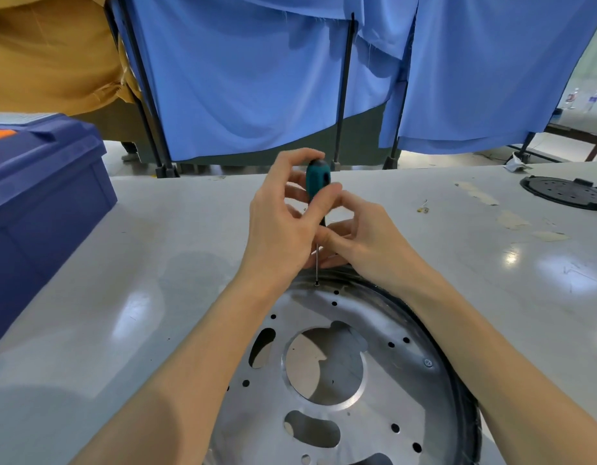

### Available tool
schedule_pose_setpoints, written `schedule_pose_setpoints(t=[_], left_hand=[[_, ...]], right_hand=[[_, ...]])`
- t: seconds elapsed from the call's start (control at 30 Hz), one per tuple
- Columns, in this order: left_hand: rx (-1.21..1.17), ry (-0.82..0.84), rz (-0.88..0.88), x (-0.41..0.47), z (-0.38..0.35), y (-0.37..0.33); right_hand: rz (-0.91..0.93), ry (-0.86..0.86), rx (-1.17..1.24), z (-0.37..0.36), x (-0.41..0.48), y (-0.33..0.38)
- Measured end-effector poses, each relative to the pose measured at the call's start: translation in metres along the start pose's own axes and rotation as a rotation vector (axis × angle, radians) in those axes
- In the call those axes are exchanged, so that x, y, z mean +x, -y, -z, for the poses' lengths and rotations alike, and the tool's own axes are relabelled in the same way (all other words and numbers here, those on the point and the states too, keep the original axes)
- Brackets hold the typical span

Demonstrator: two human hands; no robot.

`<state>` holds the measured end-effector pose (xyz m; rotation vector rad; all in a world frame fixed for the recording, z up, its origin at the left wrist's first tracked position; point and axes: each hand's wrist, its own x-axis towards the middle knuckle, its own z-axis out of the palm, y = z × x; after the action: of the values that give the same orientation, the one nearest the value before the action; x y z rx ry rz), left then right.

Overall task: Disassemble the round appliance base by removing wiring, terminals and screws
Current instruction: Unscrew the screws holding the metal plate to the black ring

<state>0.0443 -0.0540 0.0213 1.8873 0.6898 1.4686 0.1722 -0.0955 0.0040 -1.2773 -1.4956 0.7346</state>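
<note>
1. My left hand (280, 223) holds the green handle of the screwdriver (318, 177). My fingers (299, 156) and thumb are curled round it near the top.
2. My right hand (364, 243) pinches the screwdriver lower down, about where the handle ends and the thin metal rod starts.
3. The screwdriver stands almost straight up. Its tip sits on a small screw (317, 283) at the far edge of the round base (384, 407).
4. The round base lies flat on the table (156, 263), right in front of me, between my arms. It is a shiny metal plate with a big hole in the middle, many little holes and a black rim.
5. A second screw (428, 363) is still in on the right side.
6. I think the base is hard and stiff and will not bend. It looks smooth, so it may slide on the shiny table when I twist. The black rim seems the best place to hold it, since the cut holes may have sharp edges.
7. The screw is tiny and light. It could roll away, so I would pinch it with my fingertips.
8. A blue box (39, 196) sits on my left, and a black round lid (565, 193) lies far off on my right.
</note>
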Motion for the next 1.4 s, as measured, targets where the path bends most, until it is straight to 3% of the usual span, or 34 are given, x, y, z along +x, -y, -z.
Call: schedule_pose_setpoints(t=[1.4], left_hand=[[-0.09,0.012,0.019,0.0006,0.0033,-0.0037]], right_hand=[[-0.015,0.004,0.053,0.0006,0.0014,-0.0015]])
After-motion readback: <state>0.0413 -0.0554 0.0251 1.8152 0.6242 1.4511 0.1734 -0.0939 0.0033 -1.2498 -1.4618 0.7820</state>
